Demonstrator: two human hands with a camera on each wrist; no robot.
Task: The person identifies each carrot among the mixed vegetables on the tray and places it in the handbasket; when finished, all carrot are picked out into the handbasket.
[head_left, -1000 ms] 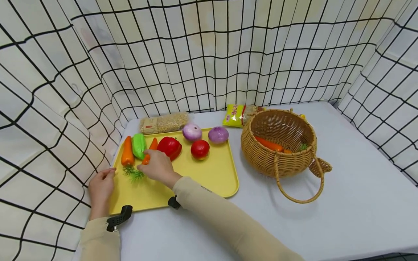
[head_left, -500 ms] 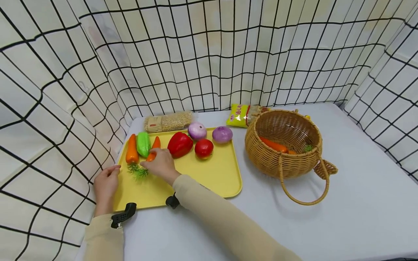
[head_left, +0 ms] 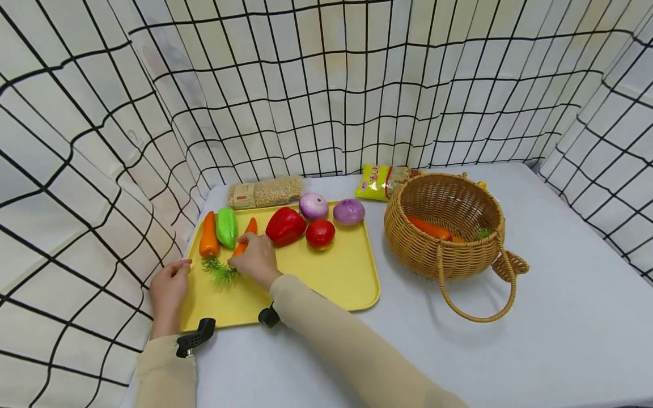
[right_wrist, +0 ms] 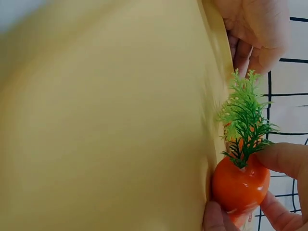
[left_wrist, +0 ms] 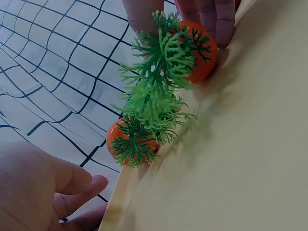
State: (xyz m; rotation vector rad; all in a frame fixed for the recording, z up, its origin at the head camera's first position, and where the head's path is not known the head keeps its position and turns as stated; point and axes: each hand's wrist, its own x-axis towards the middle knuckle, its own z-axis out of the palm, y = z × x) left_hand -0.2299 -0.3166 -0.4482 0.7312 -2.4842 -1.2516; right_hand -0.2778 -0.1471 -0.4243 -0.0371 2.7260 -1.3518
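My right hand (head_left: 259,262) pinches an orange carrot (head_left: 250,226) between thumb and fingers over the yellow tray (head_left: 321,283). Its rounded end and feathery green leaves (right_wrist: 246,108) show in the right wrist view; the hand hides its middle in the head view. To its left a second carrot (head_left: 208,237) and a green pepper (head_left: 227,228) lie side by side. On its right sits a red bell pepper (head_left: 285,226). Fingers loosely bent, my left hand (head_left: 168,289) is at the tray's left rim; whether it touches the rim I cannot tell.
Farther right on the tray are a tomato (head_left: 321,234) and two purple onions (head_left: 349,212). A bag of grain (head_left: 270,192) and a yellow packet (head_left: 374,182) lie behind. A wicker basket (head_left: 408,249) holding carrots stands right. Grid-patterned cloth walls (head_left: 326,85) enclose the table.
The red bell pepper has shifted right, away from the carrot in my right hand. That carrot has moved slightly right. My left hand stays by the rim; the head view has shifted a little.
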